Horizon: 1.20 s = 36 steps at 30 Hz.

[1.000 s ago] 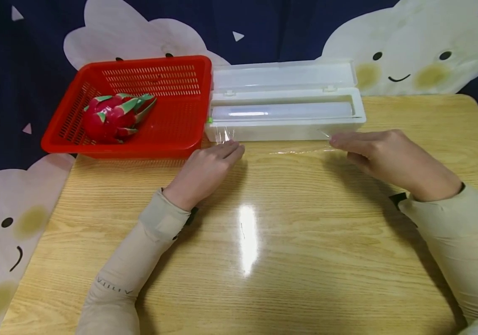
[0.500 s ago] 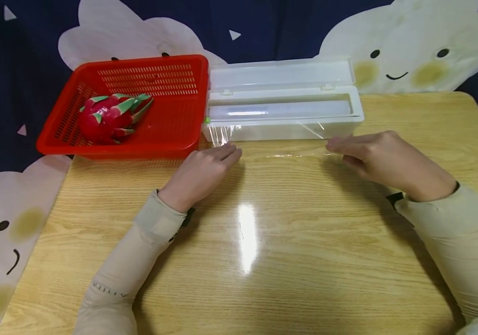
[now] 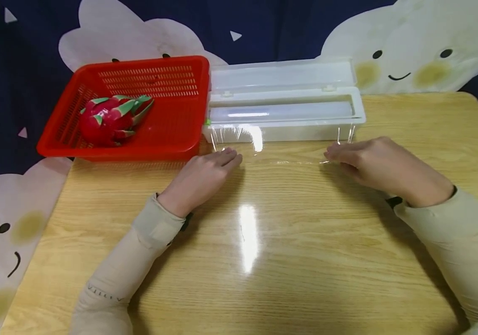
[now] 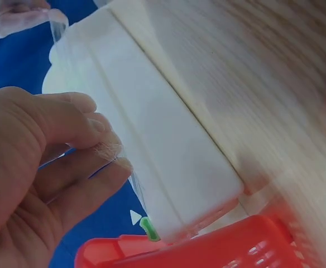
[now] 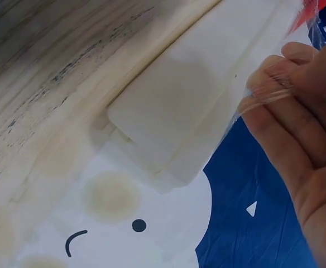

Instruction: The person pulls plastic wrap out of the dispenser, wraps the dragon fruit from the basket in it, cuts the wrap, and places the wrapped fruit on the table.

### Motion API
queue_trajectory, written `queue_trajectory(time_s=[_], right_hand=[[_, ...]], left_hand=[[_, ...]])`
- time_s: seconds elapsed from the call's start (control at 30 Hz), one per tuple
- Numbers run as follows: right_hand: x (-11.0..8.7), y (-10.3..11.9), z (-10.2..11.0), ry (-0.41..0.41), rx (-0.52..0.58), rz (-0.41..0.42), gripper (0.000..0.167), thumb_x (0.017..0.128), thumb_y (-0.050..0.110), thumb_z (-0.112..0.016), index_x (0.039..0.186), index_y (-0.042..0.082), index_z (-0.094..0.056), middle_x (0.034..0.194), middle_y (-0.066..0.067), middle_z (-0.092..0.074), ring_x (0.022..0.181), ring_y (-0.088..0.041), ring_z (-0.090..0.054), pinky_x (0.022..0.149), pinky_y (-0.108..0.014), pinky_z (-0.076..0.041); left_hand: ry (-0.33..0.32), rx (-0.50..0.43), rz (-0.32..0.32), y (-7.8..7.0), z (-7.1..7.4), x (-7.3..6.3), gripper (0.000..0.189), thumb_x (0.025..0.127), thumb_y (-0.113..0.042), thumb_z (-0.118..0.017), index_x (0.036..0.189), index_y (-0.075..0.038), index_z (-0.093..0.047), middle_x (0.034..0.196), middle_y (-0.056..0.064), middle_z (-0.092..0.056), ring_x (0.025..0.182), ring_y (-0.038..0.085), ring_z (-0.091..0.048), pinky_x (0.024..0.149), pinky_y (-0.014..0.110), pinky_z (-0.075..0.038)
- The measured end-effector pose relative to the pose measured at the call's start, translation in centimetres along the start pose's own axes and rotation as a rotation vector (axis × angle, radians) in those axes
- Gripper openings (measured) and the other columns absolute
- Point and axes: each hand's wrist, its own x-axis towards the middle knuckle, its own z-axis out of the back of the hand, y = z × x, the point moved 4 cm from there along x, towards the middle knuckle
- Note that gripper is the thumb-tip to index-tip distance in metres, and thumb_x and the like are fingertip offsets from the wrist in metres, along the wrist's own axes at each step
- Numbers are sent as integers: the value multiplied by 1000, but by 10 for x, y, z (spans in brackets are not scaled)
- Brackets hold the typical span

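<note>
**Basket (image 3: pixel 155 153) left, box (image 3: pixel 280 95) right**

My head feed puts both side by side at the far edge of the surface (image 3: pixel 306 260), curtain (image 3: pixel 264 28) behind. The fruit (image 3: pixel 109 118) lies in the basket, toward its left; the roll (image 3: pixel 289 111) lies in the box, lid (image 3: pixel 282 77) behind it. Before the box, film (image 3: pixel 257 138) spans from my left grip (image 3: pixel 200 180) to my right grip (image 3: pixel 387 170).

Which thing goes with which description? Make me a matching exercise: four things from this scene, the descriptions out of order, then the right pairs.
Things:
1. Dragon fruit
2. Basket
3. White box
4. Clear film

Descriptions:
A. Pinched near its edge by the left hand and the right hand
B. Red, with slotted walls
C. Its lid is open, with a roll inside
D. Pinkish red with green tips

Right pairs: 1-D, 2-B, 3-C, 4-A.
</note>
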Motion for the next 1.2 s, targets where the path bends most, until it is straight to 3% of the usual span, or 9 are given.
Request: queue_trajectory(time_s=[0.2, 0.6, 1.2], right_hand=[[-1, 3, -3, 6, -9, 8, 43, 70, -12, -83, 111, 1, -78, 107, -18, -80, 91, -32, -79, 67, -48, -62], [-6, 9, -5, -2, -22, 7, 41, 74, -9, -82, 113, 2, -78, 110, -19, -79, 95, -33, -79, 70, -51, -62], [-12, 14, -7, 33, -23, -9, 42, 75, -5, -83, 115, 5, -78, 112, -17, -79, 97, -31, -79, 69, -50, -62]], left_hand=[[31, 26, -13, -2, 1, -1, 27, 99, 3, -63, 125, 1, -70, 126, 17, -75, 114, 29, -75, 84, 40, -64], [23, 15, -15, -6, -2, -7, 28, 98, 3, -64, 125, 2, -70, 126, 18, -75, 118, 30, -73, 89, 41, -63], [45, 10, -8, -12, -1, -14, 32, 98, 1, -64, 130, 0, -69, 130, 17, -73, 121, 30, -72, 93, 42, -62]])
